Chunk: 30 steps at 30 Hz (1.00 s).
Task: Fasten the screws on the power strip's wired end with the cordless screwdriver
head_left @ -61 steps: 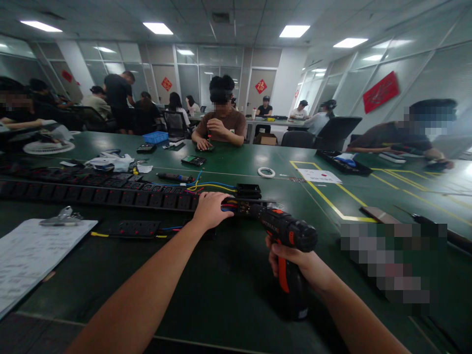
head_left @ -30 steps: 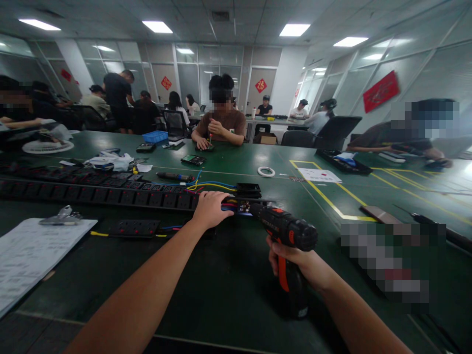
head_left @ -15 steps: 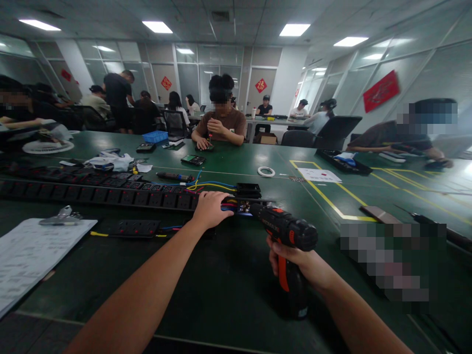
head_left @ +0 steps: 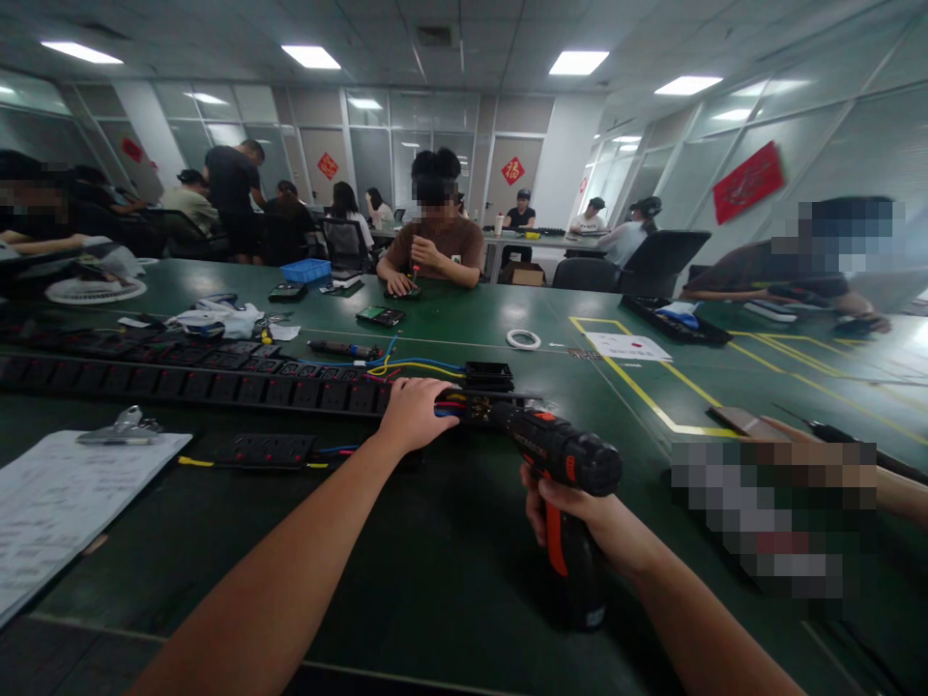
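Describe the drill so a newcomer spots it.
On the green table, follow the black socket strip rightward to the left hand. Just beyond, the right hand holds the drill. Its pistol shape and orange trim set it apart from the socket strip.

A white ring point(head_left: 523, 339) lies flat on the green tabletop point(head_left: 449, 609). To its right, a printed white sheet point(head_left: 629, 346) lies across yellow lines point(head_left: 707, 431); farther right, a black tray point(head_left: 696, 329) holds a blue-and-white item point(head_left: 680, 311). Left of the ring is a green-faced device point(head_left: 381, 316), with a blue basket point(head_left: 305, 271) farther left and back. Beyond the ring, slightly left, a seated person in a brown shirt point(head_left: 453, 246) holds a red-marked tool point(head_left: 416, 268); a red diamond sign point(head_left: 513, 171) hangs behind. Well left of the ring and nearer the camera, a clipboard point(head_left: 130, 422) carries papers point(head_left: 72, 512). Far right and nearer, another person's forearm point(head_left: 901, 496) stretches over the table.
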Available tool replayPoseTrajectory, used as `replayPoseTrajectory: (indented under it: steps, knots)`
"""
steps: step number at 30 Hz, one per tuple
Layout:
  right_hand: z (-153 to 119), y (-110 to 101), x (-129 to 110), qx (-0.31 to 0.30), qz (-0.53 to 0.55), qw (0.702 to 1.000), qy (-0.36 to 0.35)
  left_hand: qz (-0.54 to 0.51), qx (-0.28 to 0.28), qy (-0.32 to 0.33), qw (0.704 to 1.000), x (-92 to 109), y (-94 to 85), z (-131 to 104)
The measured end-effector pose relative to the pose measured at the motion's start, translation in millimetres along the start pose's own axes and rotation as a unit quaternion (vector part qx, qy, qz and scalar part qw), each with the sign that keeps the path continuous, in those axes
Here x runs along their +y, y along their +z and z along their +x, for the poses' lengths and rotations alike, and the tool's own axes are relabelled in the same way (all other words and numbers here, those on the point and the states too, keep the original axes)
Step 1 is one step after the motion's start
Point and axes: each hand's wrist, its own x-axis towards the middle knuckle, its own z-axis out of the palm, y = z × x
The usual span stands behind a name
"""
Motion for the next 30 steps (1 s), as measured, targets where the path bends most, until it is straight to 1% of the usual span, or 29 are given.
replayPoseTrajectory:
  steps: [4,11,15,21,25,30]
  knots:
    - [-0.2,-0.2,0.7,-0.008,-0.007,1.000,-0.011,-0.001,0.005,0.006,1.000,0.2,-1.7,-0.5]
    - [-0.1,1.3,0.1,0.013,-0.026,0.999,-0.018,-0.006,0.003,-0.007,1.000,-1.1,-1.0,1.1]
    - [0.5,0.2,1.8,0.011,-0.022,1.000,-0.010,-0.009,0.005,-0.010,1.000,-0.4,-2.0,1.0]
    - [1.4,0.1,2.9,0.022,-0.017,1.000,-0.009,-0.014,0.012,-0.012,1.000,0.5,-1.8,0.6]
    - [0.7,1.7,1.0,0.020,-0.024,0.999,-0.013,-0.016,0.019,-0.011,1.000,0.1,0.0,1.2]
    - [0.0,1.8,-0.8,0.010,-0.026,1.000,-0.011,-0.011,0.015,-0.008,1.000,0.5,-1.0,1.6]
